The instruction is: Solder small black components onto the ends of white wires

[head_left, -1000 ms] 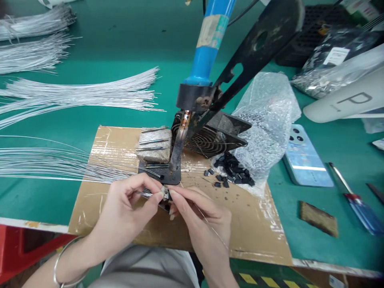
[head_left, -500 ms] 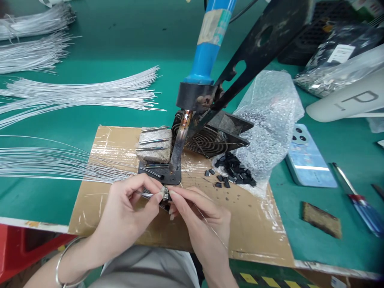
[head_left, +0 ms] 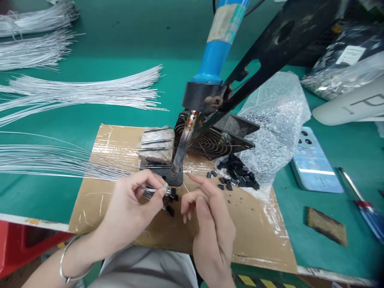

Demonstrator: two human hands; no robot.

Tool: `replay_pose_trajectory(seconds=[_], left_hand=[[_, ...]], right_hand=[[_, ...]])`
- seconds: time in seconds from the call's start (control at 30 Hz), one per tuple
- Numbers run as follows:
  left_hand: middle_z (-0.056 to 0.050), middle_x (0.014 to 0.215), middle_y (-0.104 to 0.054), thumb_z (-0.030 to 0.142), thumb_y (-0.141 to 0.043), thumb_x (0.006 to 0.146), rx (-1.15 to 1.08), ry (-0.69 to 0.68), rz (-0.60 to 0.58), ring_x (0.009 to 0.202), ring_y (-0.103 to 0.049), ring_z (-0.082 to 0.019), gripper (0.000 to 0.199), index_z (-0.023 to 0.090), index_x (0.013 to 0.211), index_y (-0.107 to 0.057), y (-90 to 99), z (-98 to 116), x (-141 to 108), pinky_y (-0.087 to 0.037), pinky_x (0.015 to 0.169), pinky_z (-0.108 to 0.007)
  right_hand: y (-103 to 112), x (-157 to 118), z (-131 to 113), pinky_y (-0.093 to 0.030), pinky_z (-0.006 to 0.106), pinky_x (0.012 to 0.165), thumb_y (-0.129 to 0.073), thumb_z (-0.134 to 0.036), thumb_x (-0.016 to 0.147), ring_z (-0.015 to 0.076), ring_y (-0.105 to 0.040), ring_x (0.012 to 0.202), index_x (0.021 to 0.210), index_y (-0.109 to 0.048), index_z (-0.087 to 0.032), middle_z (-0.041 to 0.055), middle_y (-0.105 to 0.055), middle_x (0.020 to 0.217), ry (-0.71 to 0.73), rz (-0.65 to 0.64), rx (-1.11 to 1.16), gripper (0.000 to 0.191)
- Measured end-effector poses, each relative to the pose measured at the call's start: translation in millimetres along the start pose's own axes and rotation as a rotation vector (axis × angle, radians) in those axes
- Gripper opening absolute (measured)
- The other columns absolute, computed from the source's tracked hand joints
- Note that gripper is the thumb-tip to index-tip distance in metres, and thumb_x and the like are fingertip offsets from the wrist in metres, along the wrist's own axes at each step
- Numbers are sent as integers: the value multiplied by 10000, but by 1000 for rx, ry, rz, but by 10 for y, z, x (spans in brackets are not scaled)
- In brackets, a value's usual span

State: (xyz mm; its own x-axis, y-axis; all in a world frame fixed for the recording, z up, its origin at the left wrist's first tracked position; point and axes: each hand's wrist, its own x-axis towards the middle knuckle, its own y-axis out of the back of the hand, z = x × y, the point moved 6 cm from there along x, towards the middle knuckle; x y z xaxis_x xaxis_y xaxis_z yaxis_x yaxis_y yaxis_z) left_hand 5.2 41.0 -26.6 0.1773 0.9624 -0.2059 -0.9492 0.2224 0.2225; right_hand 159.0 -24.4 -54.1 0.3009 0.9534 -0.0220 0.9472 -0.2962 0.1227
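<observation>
My left hand (head_left: 135,204) is closed, thumb and index finger pinching thin grey wires (head_left: 105,174) near their ends. Small black pieces (head_left: 172,195) sit at the wire tips just right of those fingers. To the right, my right hand (head_left: 213,224) holds a thin strand of solder wire (head_left: 189,193) between thumb and fingers, its free end sticking up to the left. A gap separates the two hands. Above them a blue-handled soldering iron (head_left: 210,60) hangs in a black bracket, its tip (head_left: 177,160) pointing down at a dark plate.
Loose black pieces (head_left: 238,172) lie by a bubble-wrap bag (head_left: 276,104) on the cardboard (head_left: 255,236). Behind the iron stands a black fan (head_left: 210,140). Left of it, metal tips rest on a grey block (head_left: 150,156). A phone (head_left: 318,164) and a screwdriver (head_left: 364,212) lie right.
My right hand has drawn back to the right from my left fingertips, exposing the black pieces at the wire ends. My left hand keeps its pinch. The view has shifted slightly.
</observation>
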Motion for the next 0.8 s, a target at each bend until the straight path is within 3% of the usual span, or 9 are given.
replay_pose_trajectory(seconds=[0.07, 0.13, 0.23, 0.3, 0.4, 0.53, 0.7, 0.8], left_hand=[[-26, 762, -768, 141, -661, 835, 4, -5, 4, 709, -693, -129, 144, 177, 698, -683, 3, 8, 12, -512, 629, -196], [-28, 766, -767, 143, -661, 832, 11, -5, 10, 701, -684, -128, 138, 175, 700, -681, 9, 10, 25, -506, 617, -196], [-24, 770, -764, 149, -660, 832, 25, -6, 20, 686, -669, -124, 128, 176, 707, -674, 14, 10, 48, -490, 595, -195], [-21, 768, -759, 150, -652, 833, 27, -12, 23, 687, -663, -122, 131, 177, 706, -667, 12, 18, 64, -491, 598, -195], [-17, 768, -753, 154, -645, 833, 30, -14, 32, 675, -648, -118, 127, 177, 711, -668, 9, 36, 88, -487, 587, -193], [-16, 773, -750, 153, -643, 832, 38, -16, 42, 676, -642, -119, 119, 177, 718, -673, 12, 74, 116, -487, 587, -196], [-11, 759, -755, 139, -639, 821, 59, -27, 51, 667, -637, -118, 122, 178, 712, -677, 19, 125, 148, -467, 576, -195], [-6, 755, -757, 136, -641, 809, 60, -24, 66, 660, -635, -118, 116, 183, 709, -675, 22, 142, 164, -464, 570, -195]], right_hand=[[33, 7, -15, -430, 227, 569, -428, -303, 1121, 109, -517, 572, 1277, -589, -304, -75, -598, 680, 23, 17, -50, 225], [71, 26, -20, -387, 227, 528, -454, -295, 1106, 106, -477, 556, 1038, -588, -270, -73, -546, 671, 6, 41, -98, 153], [81, 63, -84, -413, 227, 573, -489, -262, 1080, 111, -509, 638, 809, -510, -240, -42, -536, 751, 40, 20, -109, 273], [65, 82, -144, -500, 244, 750, -520, -238, 1060, 132, -630, 845, 809, -540, -235, -3, -637, 926, 94, -14, -75, 252], [43, 93, -163, -518, 300, 999, -585, -208, 1033, 169, -692, 1155, 848, -600, -246, 18, -721, 1201, 83, -35, -8, 190], [-3, 87, -166, -567, 238, 1004, -656, -133, 987, 128, -758, 1127, 851, -636, -259, -12, -793, 1206, 62, -25, 73, 186], [-9, 112, -177, -595, 213, 994, -650, -136, 976, 126, -789, 1086, 797, -630, -252, -7, -823, 1162, 9, 76, 121, 214], [-1, 148, -183, -613, 217, 975, -662, -113, 949, 140, -797, 1081, 787, -636, -253, -2, -831, 1157, 13, 45, 122, 216]])
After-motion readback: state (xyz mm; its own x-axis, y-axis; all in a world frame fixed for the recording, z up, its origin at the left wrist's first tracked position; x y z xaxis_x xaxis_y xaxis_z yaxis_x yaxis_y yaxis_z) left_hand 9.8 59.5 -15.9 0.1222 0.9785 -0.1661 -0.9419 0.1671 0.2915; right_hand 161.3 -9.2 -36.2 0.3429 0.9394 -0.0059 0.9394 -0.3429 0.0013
